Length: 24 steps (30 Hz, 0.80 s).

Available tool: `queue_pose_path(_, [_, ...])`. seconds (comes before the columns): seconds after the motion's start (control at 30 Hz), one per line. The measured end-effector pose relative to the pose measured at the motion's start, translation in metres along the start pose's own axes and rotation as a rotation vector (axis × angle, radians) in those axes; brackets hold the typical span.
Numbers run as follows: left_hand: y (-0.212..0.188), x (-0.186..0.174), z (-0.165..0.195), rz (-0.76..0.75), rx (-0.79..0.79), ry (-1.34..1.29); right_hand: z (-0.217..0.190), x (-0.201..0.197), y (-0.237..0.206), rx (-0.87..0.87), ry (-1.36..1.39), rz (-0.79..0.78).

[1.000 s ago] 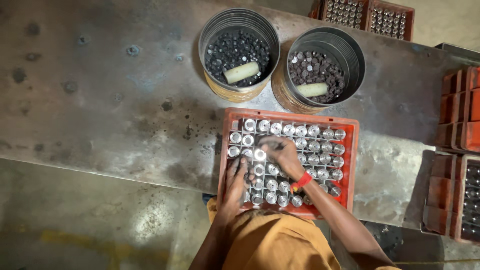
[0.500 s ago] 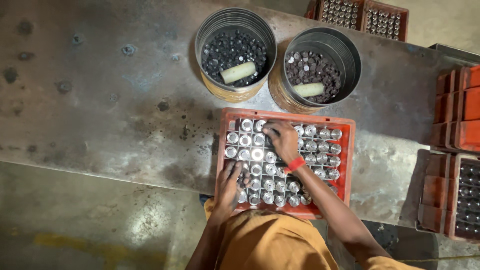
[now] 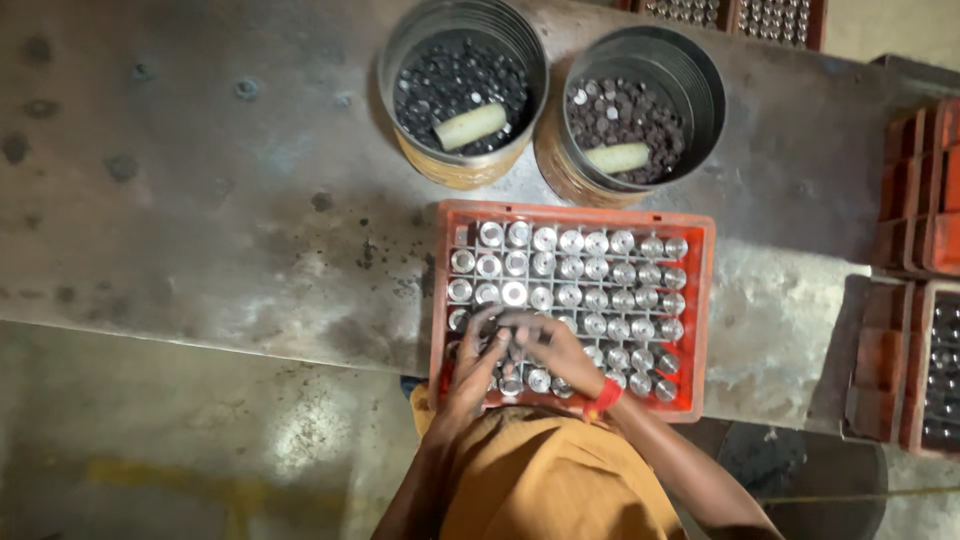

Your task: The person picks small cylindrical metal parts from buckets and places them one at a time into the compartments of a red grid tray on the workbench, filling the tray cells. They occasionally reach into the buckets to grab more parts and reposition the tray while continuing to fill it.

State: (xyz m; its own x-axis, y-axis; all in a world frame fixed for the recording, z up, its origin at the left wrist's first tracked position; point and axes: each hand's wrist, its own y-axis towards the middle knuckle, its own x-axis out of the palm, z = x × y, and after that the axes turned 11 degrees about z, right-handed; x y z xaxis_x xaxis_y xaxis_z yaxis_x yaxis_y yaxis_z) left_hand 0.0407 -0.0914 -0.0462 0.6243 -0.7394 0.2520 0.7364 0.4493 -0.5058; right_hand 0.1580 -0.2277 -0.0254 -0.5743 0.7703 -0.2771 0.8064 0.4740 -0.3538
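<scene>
The person wears an ochre, mustard-yellow garment that fills the near middle of the view; its cloth looks plain, without pattern, and shows soft folds and creases across the front. Both forearms are bare from the garment's edge forward, so no sleeves reach the wrists. The left hand carries no ring, band or glove that can be made out. The right hand is likewise ungloved, and a bright red band circles its wrist, narrow and snug, like a thread or thin bangle. The fingers of both hands are blurred, so finer marks cannot be told
</scene>
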Motion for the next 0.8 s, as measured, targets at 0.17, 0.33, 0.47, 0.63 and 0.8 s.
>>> queue_pose_path(0.17, [-0.008, -0.004, -0.032, 0.032, -0.092, -0.016, 0.021, -0.002, -0.045, -0.002, 0.089, 0.187])
queue_pose_path(0.33, [-0.019, -0.025, -0.030, 0.035, -0.553, -0.525, 0.035, -0.024, -0.071, -0.024, -0.059, 0.233])
queue_pose_path(0.47, [-0.028, -0.027, -0.017, 0.014, -0.457, -0.487, 0.045, -0.025, -0.079, -0.610, -0.428, 0.111])
queue_pose_path(0.63, [-0.038, -0.018, -0.007, 0.048, -0.377, -0.279, 0.047, -0.012, -0.071, -0.468, -0.578, 0.094])
queue_pose_path(0.8, [-0.036, -0.014, -0.012, -0.130, -0.264, 0.022, 0.040, -0.014, -0.077, -0.248, -0.222, 0.193])
